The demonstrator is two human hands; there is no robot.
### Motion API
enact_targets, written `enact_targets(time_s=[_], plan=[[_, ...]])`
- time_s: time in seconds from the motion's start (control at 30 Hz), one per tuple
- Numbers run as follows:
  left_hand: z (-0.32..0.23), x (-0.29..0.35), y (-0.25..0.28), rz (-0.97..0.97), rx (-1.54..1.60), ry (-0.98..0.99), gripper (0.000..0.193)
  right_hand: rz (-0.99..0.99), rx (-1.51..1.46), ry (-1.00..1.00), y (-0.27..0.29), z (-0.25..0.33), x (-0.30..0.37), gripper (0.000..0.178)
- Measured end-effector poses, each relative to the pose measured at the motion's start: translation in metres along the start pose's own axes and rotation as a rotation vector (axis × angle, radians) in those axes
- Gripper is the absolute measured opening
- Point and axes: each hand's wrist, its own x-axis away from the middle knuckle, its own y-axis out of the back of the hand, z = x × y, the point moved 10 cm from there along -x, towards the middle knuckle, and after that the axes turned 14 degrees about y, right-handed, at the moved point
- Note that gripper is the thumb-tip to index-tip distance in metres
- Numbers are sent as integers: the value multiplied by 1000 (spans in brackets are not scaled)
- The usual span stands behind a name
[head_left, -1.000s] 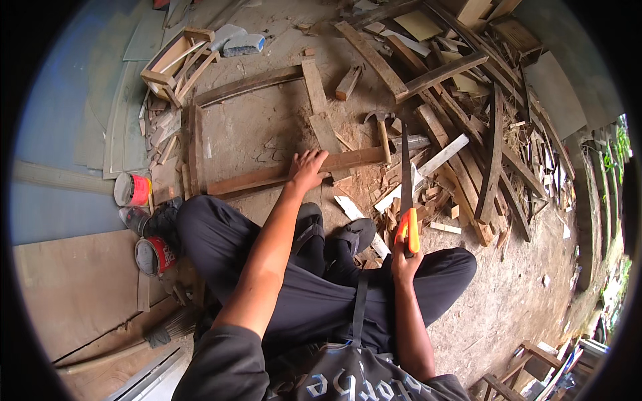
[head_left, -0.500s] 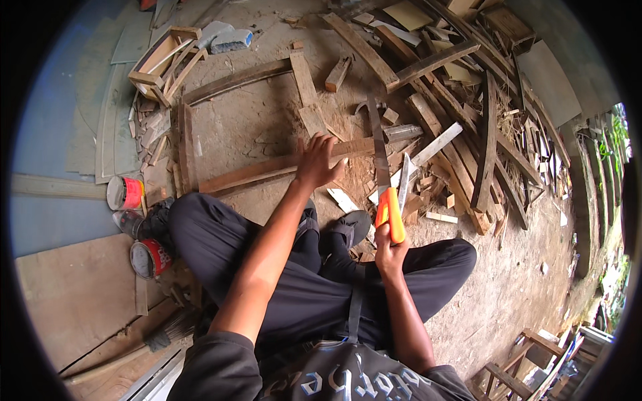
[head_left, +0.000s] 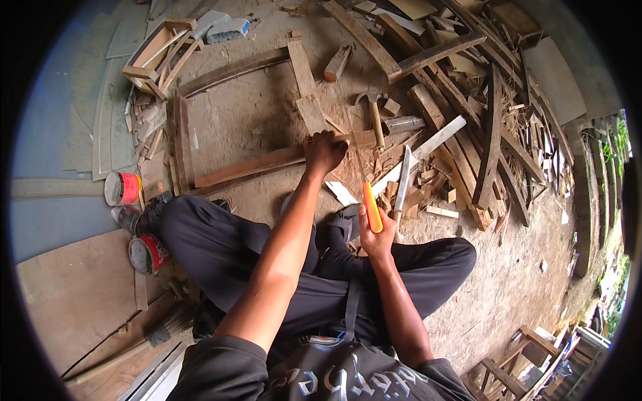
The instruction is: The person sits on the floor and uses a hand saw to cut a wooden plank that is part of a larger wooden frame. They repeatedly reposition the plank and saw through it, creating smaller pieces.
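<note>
My right hand (head_left: 378,237) is wrapped round the orange-yellow handle of a handsaw (head_left: 372,206). Its thin blade is seen nearly edge-on, pointing away across the near rail of a wooden frame (head_left: 254,167). Whether the teeth touch the wood cannot be made out. My left hand (head_left: 326,152) grips that rail just left of the blade, fingers curled over it. A claw hammer (head_left: 376,123) lies right of the saw, its handle across the rail's right part. Closer to my right hand is a long knife (head_left: 403,184) with a pale blade.
Wooden beams and offcuts (head_left: 461,120) are heaped at the right. A small wooden crate (head_left: 157,60) and a grey-blue block (head_left: 227,31) lie at the far left. Two red cans (head_left: 124,189) stand by my left knee. Wooden pieces (head_left: 511,374) lie at the lower right.
My left hand has come down from an open pose and closed on the rail. The saw has shifted left, its blade turned edge-on, uncovering the hammer.
</note>
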Motion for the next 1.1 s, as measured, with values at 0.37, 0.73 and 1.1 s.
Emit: enact_targets(time_s=[0.37, 0.73, 1.1], plan=[[5, 2, 4, -49, 154, 6, 43, 24, -102, -111, -4, -20, 15, 34], [-2, 5, 7, -77, 186, 6, 45, 59, -27, -84, 5, 3, 25, 23], [-1, 4, 9, -96, 136, 16, 45, 39, -68, -177, 9, -3, 38, 22]])
